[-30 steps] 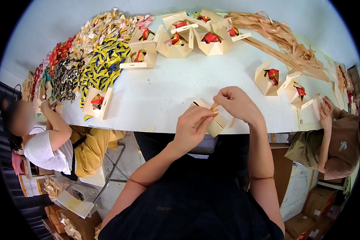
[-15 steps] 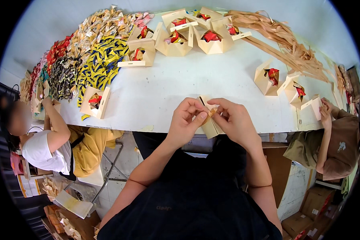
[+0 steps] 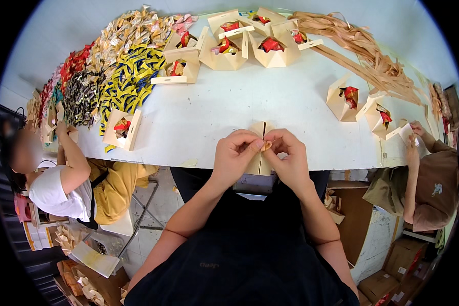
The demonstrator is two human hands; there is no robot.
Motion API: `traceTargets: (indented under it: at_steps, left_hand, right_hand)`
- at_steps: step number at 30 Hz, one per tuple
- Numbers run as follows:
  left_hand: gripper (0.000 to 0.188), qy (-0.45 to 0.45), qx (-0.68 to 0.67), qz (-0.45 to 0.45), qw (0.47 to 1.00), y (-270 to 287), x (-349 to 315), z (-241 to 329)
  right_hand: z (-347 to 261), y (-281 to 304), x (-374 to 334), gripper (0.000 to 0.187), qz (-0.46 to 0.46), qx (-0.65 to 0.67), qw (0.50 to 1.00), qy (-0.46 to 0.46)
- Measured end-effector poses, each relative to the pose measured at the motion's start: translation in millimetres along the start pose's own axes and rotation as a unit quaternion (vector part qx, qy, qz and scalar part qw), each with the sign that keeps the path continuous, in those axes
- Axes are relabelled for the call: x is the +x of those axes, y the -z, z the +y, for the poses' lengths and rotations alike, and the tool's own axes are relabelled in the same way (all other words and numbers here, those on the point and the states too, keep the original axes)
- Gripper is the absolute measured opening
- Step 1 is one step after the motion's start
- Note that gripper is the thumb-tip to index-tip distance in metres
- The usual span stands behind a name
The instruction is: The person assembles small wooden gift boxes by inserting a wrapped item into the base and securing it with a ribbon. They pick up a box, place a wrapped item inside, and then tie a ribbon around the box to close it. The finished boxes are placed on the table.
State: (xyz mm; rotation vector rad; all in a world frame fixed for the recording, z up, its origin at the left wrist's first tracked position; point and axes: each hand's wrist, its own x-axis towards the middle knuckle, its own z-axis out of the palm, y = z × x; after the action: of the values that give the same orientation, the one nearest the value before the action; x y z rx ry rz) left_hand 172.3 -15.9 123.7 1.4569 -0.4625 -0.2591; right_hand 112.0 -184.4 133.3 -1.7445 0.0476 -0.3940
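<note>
At the near edge of the white table, a small cream cardboard box [image 3: 258,167] stands between my hands, a dark slit showing along its top. A short bit of tan ribbon [image 3: 265,146] sits at the middle of the slit. My left hand [image 3: 235,157] is closed, thumb and forefinger pinching the ribbon from the left. From the other side, my right hand [image 3: 289,159] pinches it too, its fingers curled. The fingertips of both hands nearly meet and hide most of the ribbon and part of the box.
Several open cream boxes [image 3: 222,58] with wrapped sweets stand at the back. Heaps of wrapped sweets [image 3: 132,76] cover the back left; tan ribbons [image 3: 364,46] lie back right. One person [image 3: 61,188] sits at the left, another [image 3: 433,188] at the right, hands on a box.
The box has turned more upright between my hands, its slit now pointing straight away from me. My right hand has come a little left. The right-hand person's hands have shifted on their box.
</note>
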Motion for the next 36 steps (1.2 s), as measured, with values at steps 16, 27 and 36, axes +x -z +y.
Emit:
traceTargets:
  at_steps: [16,27,36]
  left_hand:
    - [0.015,0.048,-0.073,0.041,0.995,-13.5,-7.1,-13.0]
    - [0.016,-0.005,-0.002,0.091,0.996,-29.0,-9.0,-18.6]
    - [0.019,-0.031,0.003,0.035,0.999,-14.6,-8.9,-3.0]
  right_hand:
    - [-6.8,10.9,-8.0,0.013,0.007,0.001,0.996,-0.086]
    - [0.7,4.4,-11.3,0.016,0.011,-0.035,0.999,0.021]
    - [6.7,3.8,-7.5,0.017,0.014,-0.036,0.999,0.021]
